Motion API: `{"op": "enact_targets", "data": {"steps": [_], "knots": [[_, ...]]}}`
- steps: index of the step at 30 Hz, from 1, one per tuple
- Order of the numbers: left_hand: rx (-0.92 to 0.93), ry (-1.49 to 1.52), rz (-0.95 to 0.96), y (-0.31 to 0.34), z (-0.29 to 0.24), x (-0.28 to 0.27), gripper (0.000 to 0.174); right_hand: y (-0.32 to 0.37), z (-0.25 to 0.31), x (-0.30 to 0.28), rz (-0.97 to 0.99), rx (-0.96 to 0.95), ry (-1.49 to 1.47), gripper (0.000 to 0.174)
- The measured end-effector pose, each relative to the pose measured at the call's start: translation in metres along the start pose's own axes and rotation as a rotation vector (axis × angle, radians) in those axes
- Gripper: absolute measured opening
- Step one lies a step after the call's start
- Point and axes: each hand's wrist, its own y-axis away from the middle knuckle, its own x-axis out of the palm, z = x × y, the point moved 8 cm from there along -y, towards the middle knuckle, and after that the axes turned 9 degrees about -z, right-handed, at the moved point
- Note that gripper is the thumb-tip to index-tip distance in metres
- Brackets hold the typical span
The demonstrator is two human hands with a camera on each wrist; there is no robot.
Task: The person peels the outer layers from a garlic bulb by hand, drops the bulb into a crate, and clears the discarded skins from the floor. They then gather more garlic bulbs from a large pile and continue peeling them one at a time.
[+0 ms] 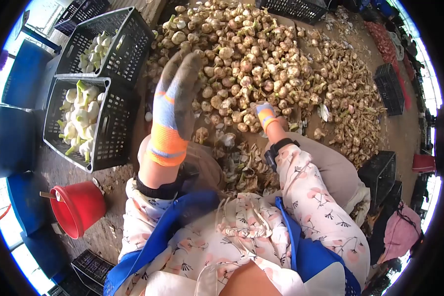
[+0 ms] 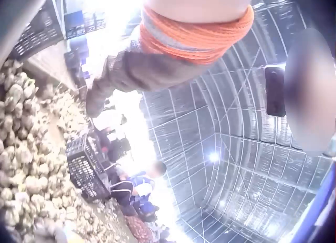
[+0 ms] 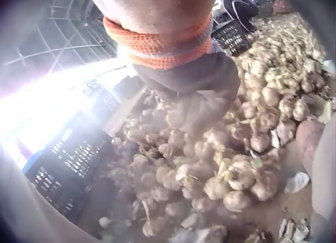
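Observation:
A large heap of garlic bulbs point(image 1: 246, 54) in dirty, papery skins spreads in front of the person. The left hand point(image 1: 175, 106), in a grey, blue and orange glove, is raised at the heap's near left side, its fingers extended and holding nothing. In the left wrist view that gloved hand point(image 2: 142, 70) shows from the side against the roof. The right hand point(image 1: 265, 113), gloved alike, is low at the near edge of the heap. Seen from the right wrist, this hand point(image 3: 194, 91) is blurred, its fingers bent down over the bulbs; I cannot tell whether they grip one.
Two dark crates with cleaned, pale garlic point(image 1: 79, 116) stand at the left. A red bucket point(image 1: 86, 207) sits nearer the person. Loose skins and trimmings point(image 1: 246, 170) lie between the legs. Another black crate point(image 1: 389, 89) stands right of the heap. Other people point(image 2: 136, 185) are in the background.

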Motion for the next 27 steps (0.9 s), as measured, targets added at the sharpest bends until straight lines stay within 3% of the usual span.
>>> {"op": "enact_targets", "data": {"steps": [2, 3, 4, 6, 7, 12, 14, 15, 17, 18, 20, 22, 24, 25, 27], "knots": [[-0.088, 0.037, -0.031, -0.011, 0.025, -0.010, 0.044, -0.048, -0.008, 0.043, -0.022, -0.108, -0.100, 0.044], [-0.179, 0.003, -0.061, -0.012, 0.038, -0.016, 0.043, -0.059, -0.002, 0.050, -0.075, -0.103, 0.003, 0.052], [-0.183, -0.008, -0.068, -0.014, 0.040, -0.020, 0.043, -0.060, 0.011, 0.051, -0.062, -0.098, 0.000, 0.052], [-0.372, -0.038, 0.043, -0.011, 0.053, -0.015, 0.042, -0.045, 0.041, 0.025, -0.087, -0.056, 0.013, 0.057], [-0.381, -0.074, 0.043, -0.012, 0.052, -0.014, 0.042, -0.053, 0.043, 0.032, 0.012, -0.027, 0.055, 0.054], [-0.384, -0.232, -0.014, -0.022, 0.055, -0.009, 0.043, -0.087, 0.040, 0.033, -0.191, -0.129, 0.059, 0.042], [-0.351, -0.307, 0.037, -0.022, 0.049, -0.004, 0.046, -0.078, 0.051, 0.013, -0.148, -0.136, -0.080, 0.040], [-0.343, -0.304, 0.040, -0.021, 0.047, -0.003, 0.046, -0.073, 0.052, 0.013, -0.102, -0.226, -0.518, 0.032], [-0.320, -0.281, 0.086, -0.015, 0.048, -0.001, 0.049, 0.004, 0.095, -0.026, 0.411, -0.010, -1.010, 0.026], [-0.168, -0.350, 0.223, -0.009, 0.044, 0.007, 0.062, 0.049, 0.120, -0.067, 0.443, -0.096, -1.058, 0.024], [0.712, -1.170, 0.386, 0.017, 0.002, 0.037, 0.075, 0.119, 0.149, -0.120, 0.499, -0.183, -1.057, 0.023], [0.772, -1.160, 0.424, 0.034, -0.001, 0.043, 0.084, 0.175, 0.159, -0.159, 0.591, -0.312, -0.994, 0.027], [0.938, -0.958, 0.623, 0.065, -0.001, 0.047, 0.081, 0.216, 0.147, -0.178, 0.685, -0.149, -1.127, 0.032], [0.953, -0.912, 0.616, 0.079, -0.007, 0.046, 0.079, 0.228, 0.136, -0.183, 0.667, -0.157, -1.130, 0.032], [0.828, -0.831, 0.586, 0.105, -0.010, 0.045, 0.081, 0.248, 0.117, -0.199, 0.469, -0.471, -0.886, 0.036]]}}
